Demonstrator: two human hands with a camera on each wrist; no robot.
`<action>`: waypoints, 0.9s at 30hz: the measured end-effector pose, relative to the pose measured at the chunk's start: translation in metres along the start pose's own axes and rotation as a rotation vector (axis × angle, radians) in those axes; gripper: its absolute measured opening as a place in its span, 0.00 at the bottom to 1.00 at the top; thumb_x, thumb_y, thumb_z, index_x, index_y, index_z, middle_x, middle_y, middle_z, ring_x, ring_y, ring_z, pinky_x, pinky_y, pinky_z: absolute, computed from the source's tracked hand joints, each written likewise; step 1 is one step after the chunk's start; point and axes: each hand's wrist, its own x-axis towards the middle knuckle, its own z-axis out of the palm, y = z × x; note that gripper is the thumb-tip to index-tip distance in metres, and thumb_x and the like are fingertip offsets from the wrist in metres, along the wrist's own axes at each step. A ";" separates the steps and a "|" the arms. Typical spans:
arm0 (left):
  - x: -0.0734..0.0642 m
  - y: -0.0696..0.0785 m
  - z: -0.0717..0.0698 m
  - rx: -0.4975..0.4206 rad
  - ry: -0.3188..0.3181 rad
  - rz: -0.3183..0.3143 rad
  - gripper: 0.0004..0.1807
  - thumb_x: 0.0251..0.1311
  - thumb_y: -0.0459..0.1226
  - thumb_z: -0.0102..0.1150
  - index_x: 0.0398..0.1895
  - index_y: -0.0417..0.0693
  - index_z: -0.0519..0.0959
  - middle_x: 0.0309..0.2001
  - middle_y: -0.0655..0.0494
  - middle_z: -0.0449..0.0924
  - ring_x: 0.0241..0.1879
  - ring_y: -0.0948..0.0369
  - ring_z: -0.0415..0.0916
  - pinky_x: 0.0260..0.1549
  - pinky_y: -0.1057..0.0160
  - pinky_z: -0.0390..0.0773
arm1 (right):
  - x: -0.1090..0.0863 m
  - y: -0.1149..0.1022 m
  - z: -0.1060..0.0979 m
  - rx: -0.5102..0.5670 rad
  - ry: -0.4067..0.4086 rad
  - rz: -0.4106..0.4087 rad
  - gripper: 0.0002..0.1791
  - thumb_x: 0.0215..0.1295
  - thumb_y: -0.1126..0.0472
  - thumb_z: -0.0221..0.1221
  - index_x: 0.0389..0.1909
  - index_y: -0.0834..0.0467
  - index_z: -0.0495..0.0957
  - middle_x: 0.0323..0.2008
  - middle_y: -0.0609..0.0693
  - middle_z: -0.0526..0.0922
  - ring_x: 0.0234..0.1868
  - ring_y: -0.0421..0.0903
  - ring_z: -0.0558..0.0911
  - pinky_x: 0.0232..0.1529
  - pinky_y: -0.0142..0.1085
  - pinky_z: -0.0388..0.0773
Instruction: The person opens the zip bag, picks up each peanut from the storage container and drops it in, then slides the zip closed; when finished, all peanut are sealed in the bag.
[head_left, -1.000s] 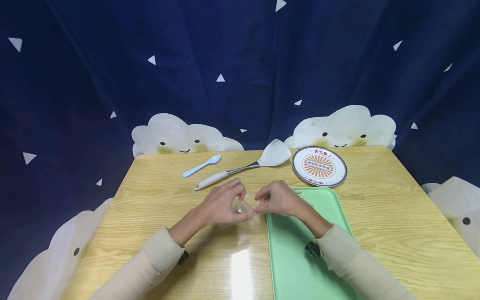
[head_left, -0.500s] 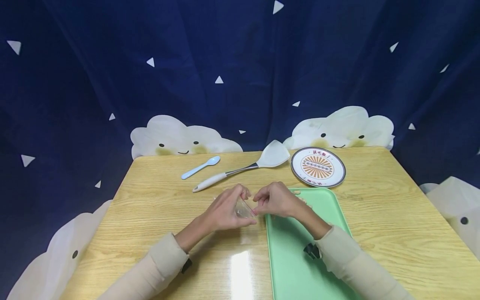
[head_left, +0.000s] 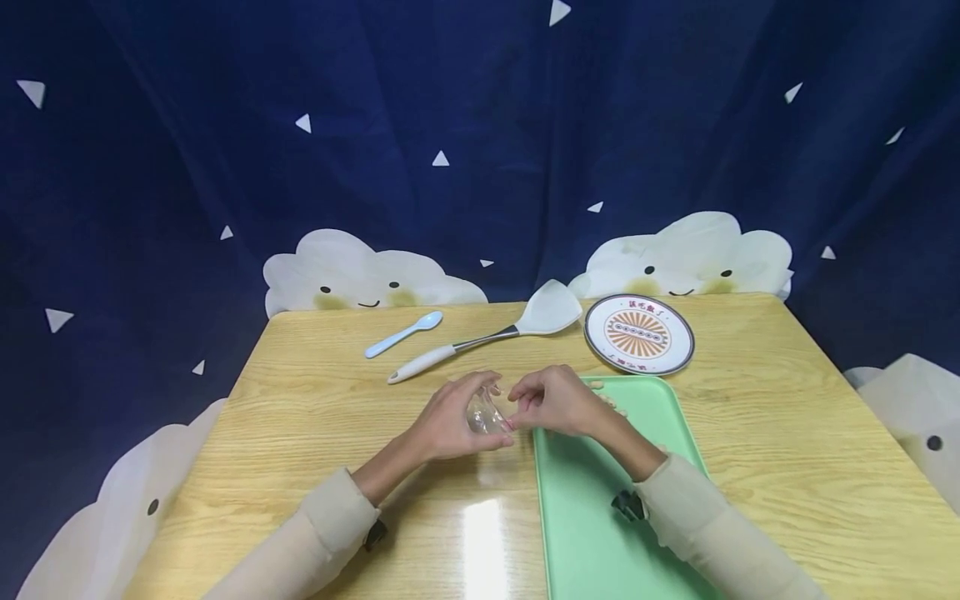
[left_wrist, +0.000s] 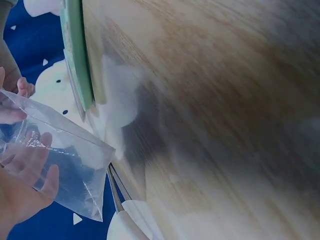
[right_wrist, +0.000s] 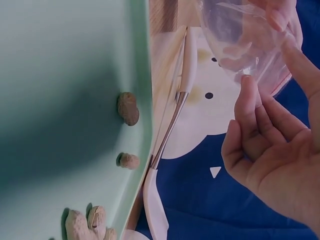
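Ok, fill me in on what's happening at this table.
A person's left hand grips a clear plastic bag, and the fingers of the right hand touch its pink edge. No peanuts show in the bag; several peanuts lie on the green tray. Beyond the hands, a plate, a spatula and a blue spoon rest untouched on the table.

Your left hand (head_left: 450, 425) holds a clear plastic bag (head_left: 482, 414) while your right hand (head_left: 555, 402) pinches its edge, over the left side of the green tray (head_left: 585, 533); small pale pieces (head_left: 597, 384) lie at the tray's far end, and beyond your hands a white-handled spatula (head_left: 486, 338) lies between a light-blue spoon (head_left: 405, 334) and a patterned plate (head_left: 639, 333)
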 end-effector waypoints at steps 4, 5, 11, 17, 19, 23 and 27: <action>0.000 -0.003 0.001 -0.053 -0.008 -0.006 0.48 0.40 0.59 0.70 0.66 0.53 0.65 0.56 0.58 0.77 0.54 0.57 0.74 0.58 0.45 0.69 | -0.004 0.005 -0.007 0.011 0.020 -0.024 0.18 0.50 0.51 0.70 0.38 0.58 0.84 0.27 0.44 0.85 0.27 0.35 0.79 0.31 0.28 0.78; 0.001 -0.004 0.001 -0.074 -0.011 -0.014 0.48 0.40 0.58 0.70 0.66 0.53 0.65 0.54 0.58 0.78 0.54 0.57 0.74 0.58 0.45 0.69 | -0.005 0.007 -0.010 0.016 0.029 -0.021 0.17 0.52 0.50 0.69 0.38 0.57 0.84 0.28 0.44 0.85 0.28 0.35 0.80 0.32 0.28 0.78; 0.001 -0.012 0.003 -0.121 -0.007 -0.058 0.46 0.41 0.56 0.71 0.66 0.55 0.65 0.56 0.58 0.77 0.57 0.54 0.72 0.58 0.47 0.69 | -0.011 0.025 -0.027 -0.027 0.097 0.031 0.14 0.57 0.53 0.66 0.40 0.57 0.84 0.30 0.44 0.85 0.32 0.36 0.80 0.34 0.29 0.78; 0.001 -0.015 0.002 -0.124 0.005 -0.038 0.47 0.40 0.56 0.71 0.66 0.53 0.65 0.63 0.54 0.72 0.59 0.53 0.71 0.58 0.48 0.70 | -0.017 0.053 -0.028 -0.052 0.177 0.072 0.11 0.58 0.59 0.65 0.39 0.61 0.84 0.31 0.48 0.86 0.32 0.38 0.81 0.35 0.29 0.78; 0.001 -0.016 0.002 -0.128 0.005 -0.038 0.47 0.40 0.56 0.72 0.65 0.53 0.65 0.63 0.54 0.72 0.60 0.53 0.71 0.58 0.49 0.71 | -0.017 0.061 -0.026 -0.029 0.192 0.099 0.11 0.57 0.60 0.65 0.38 0.62 0.84 0.32 0.50 0.86 0.32 0.39 0.82 0.34 0.28 0.78; 0.000 -0.016 0.001 -0.130 0.001 -0.039 0.47 0.40 0.55 0.72 0.66 0.52 0.65 0.63 0.53 0.72 0.60 0.53 0.71 0.59 0.49 0.71 | -0.018 0.073 -0.021 -0.003 0.196 0.195 0.09 0.56 0.61 0.66 0.34 0.62 0.84 0.30 0.52 0.86 0.29 0.38 0.80 0.31 0.29 0.76; -0.001 -0.017 -0.001 -0.119 0.000 -0.049 0.47 0.41 0.56 0.71 0.66 0.53 0.64 0.63 0.54 0.71 0.60 0.52 0.71 0.59 0.49 0.71 | -0.015 0.076 -0.014 -0.049 0.167 0.271 0.06 0.53 0.60 0.68 0.28 0.59 0.84 0.25 0.50 0.85 0.23 0.36 0.76 0.28 0.31 0.73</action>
